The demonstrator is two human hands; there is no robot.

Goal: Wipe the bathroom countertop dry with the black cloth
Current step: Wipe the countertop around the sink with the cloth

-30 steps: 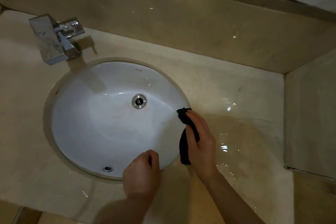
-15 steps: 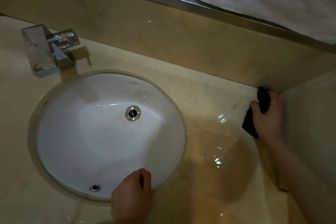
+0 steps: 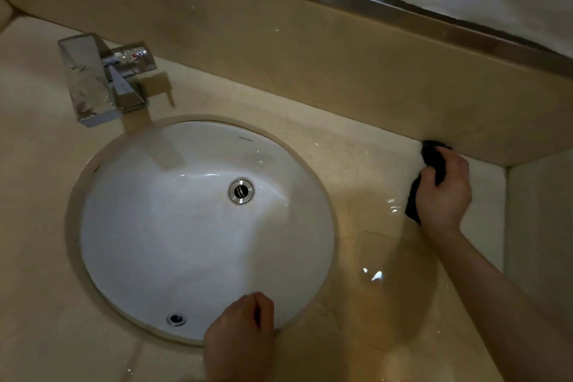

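Black cloth is bunched up in the right hand, pressed onto the countertop at the back, right where it meets the backsplash. Cloth's top end touches the backsplash; lower end sticks out under the palm on the sink side. Right hand clenched around it, knuckles up, forearm coming in from bottom right. Side wall is just beside the hand, not touching.

Wet sheen and bright glints on the countertop between the cloth and the sink, more nearer the front edge.

Left hand is a loose fist, nothing in it, resting on the sink's front rim beside the overflow hole. Drain sits in the middle of the white bowl. Chrome tap at back left, well apart from both hands.
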